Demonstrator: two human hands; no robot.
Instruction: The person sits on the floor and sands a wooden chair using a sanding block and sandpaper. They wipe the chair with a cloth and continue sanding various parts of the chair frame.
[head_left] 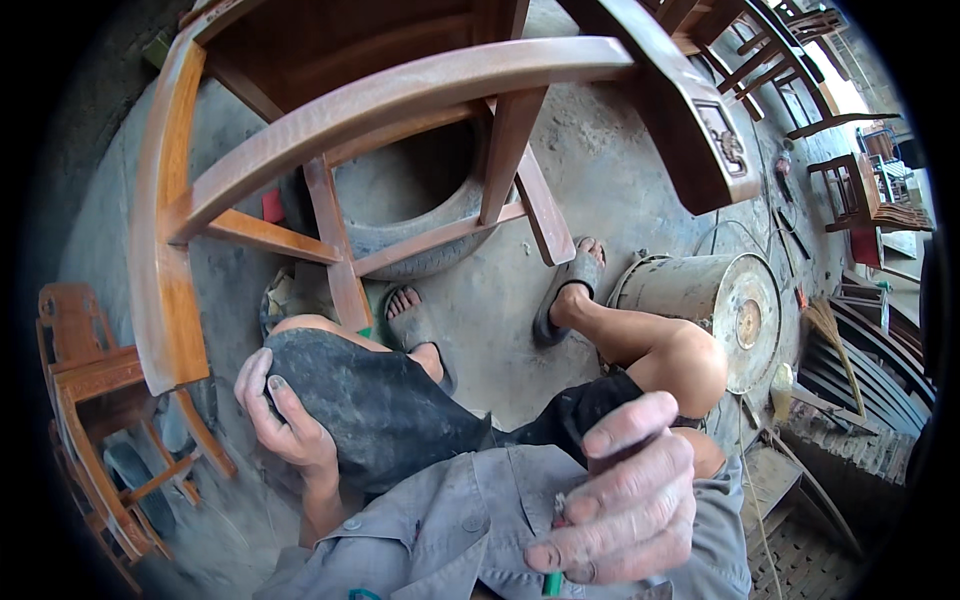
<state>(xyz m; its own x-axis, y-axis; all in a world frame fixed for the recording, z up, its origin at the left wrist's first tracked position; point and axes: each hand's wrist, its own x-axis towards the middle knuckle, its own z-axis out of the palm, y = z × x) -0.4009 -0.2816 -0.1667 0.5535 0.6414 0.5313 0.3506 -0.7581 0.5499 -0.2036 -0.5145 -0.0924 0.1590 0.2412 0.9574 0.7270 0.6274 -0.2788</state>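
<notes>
Left hand (285,420) rests on left thigh, fingers curled over dark shorts (385,400). Right hand (625,495) close to camera, closed around small green-tipped tool (553,578). Wooden chair (330,130) tipped overhead, legs toward viewer, above old tyre (430,245). Metal bucket (705,300) lies on side by right knee. Second chair (90,400) at left.

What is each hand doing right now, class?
Left hand: fingers curled, resting on the knee, holding nothing.
Right hand: closed around a small green-tipped tool.

small green-tipped tool (553,578) | upright, mostly hidden | gripped low, near grey shirt, close to camera
</notes>
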